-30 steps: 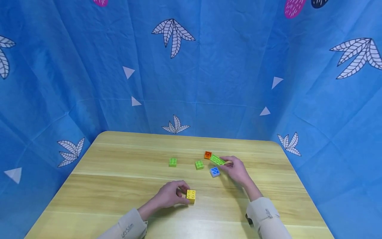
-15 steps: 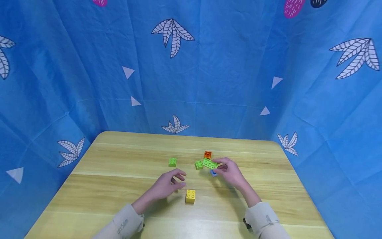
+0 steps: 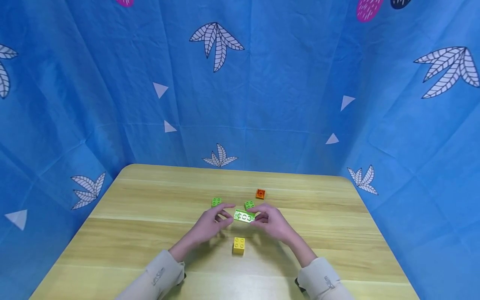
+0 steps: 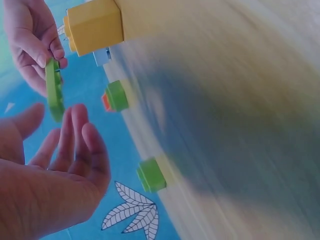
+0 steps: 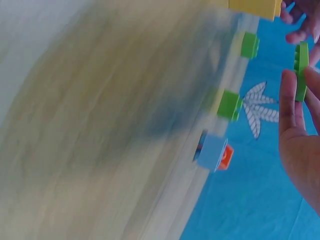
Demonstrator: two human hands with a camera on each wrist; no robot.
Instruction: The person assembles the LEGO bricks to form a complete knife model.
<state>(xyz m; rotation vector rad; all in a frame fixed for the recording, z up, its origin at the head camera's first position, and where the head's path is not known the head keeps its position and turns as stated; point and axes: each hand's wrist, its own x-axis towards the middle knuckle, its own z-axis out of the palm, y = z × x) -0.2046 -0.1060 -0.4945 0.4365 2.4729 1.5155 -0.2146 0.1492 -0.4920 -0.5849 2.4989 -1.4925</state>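
Observation:
A long flat green building plate (image 3: pixel 244 216) hangs above the table, its hollow side up and its studs toward the table. My right hand (image 3: pixel 271 223) pinches its right end, as the right wrist view also shows. My left hand (image 3: pixel 211 223) is at its left end, fingers and thumb spread; in the left wrist view they are around the plate's end (image 4: pixel 55 100), apart from it as far as I can tell. A yellow brick (image 3: pixel 238 246) stands on the table nearer me, below the plate.
Behind the hands lie two small green bricks (image 3: pixel 216 202) and an orange brick (image 3: pixel 260 194). A blue brick (image 5: pixel 212 151), hidden behind the right hand in the head view, shows in the right wrist view. A blue patterned curtain (image 3: pixel 240 100) surrounds the wooden table (image 3: pixel 157 233).
My left hand has let go of the yellow brick and moved up toward the plate. My right hand has carried the green plate leftward and nearer, between both hands.

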